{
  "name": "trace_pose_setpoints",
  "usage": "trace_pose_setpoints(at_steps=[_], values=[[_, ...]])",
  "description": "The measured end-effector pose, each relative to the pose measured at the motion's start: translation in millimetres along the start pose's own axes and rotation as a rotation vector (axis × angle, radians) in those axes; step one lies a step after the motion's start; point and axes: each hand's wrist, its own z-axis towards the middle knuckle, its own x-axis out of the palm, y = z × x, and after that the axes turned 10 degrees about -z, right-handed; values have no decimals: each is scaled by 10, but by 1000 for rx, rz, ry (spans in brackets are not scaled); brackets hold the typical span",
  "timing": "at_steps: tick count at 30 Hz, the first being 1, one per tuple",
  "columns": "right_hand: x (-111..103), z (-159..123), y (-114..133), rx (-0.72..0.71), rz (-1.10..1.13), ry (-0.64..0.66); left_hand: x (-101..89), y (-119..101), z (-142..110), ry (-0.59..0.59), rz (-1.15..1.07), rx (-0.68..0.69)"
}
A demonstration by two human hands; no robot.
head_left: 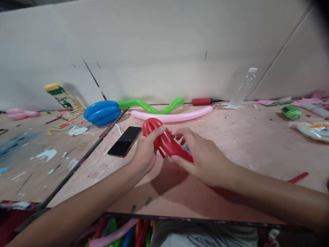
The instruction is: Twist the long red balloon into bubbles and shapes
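both hands pinch the red balloon (pixel 166 139) just above the surface (pixel 231 144): left hand (pixel 146 151) grips its folded end, right hand (pixel 203 156) its tail. folds begun, shape unfinished; phone (pixel 124 141) just left.

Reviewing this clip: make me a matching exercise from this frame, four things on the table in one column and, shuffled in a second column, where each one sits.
Things
1. red balloon
2. phone
3. clear bottle
4. blue balloon

Places
A. standing at the back wall, right of the red pump
B. lying flat on the table, just left of the left hand
C. held between the left hand and the right hand
D. at the left end of the wavy green balloon

Pairs: 1-C, 2-B, 3-A, 4-D
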Motion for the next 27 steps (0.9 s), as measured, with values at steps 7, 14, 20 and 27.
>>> trace_pose_setpoints(at_steps=[7, 14, 20, 27], values=[[49, 111, -73, 14, 29, 57, -115, -98, 46, 133, 147, -97], [-106, 110, -245, 70, -386, 62, -235, -521, 163, 365, 543, -226], [-80, 67, -281, 24, -316, 94, -202, -643, 136, 510, 957, -159], [9, 214, -94, -3, -52, -32, -120, -380, 44, 477, 970, 257]])
